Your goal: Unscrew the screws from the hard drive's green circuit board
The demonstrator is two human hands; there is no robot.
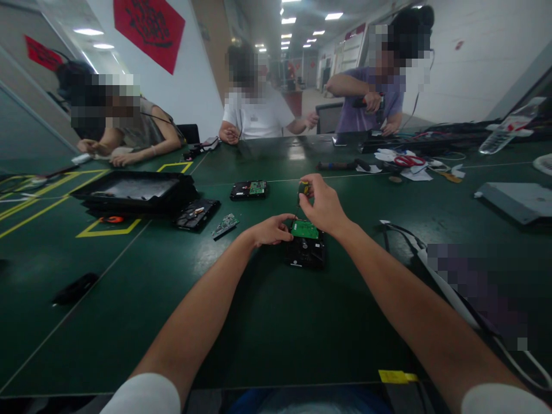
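A black hard drive (305, 253) with a green circuit board (304, 229) on its upper part lies flat on the table in front of me. My left hand (272, 230) grips the drive's left side, thumb at the edge and index finger reaching along the top corner. Above the board, my right hand (321, 201) is closed round the yellow-and-black handle of a screwdriver (304, 188). The screwdriver stands nearly upright, its thin shaft pointing down at the drive's upper left corner. Whether its tip sits in a screw is too small to tell.
Left of my hands lie a loose circuit board (225, 226), two more hard drives (249, 190) (197, 215) and a black tray (133, 192). A power strip with cables (444, 282) lies right. Beyond are scissors (409, 161), a bottle (509, 126) and three people across the table.
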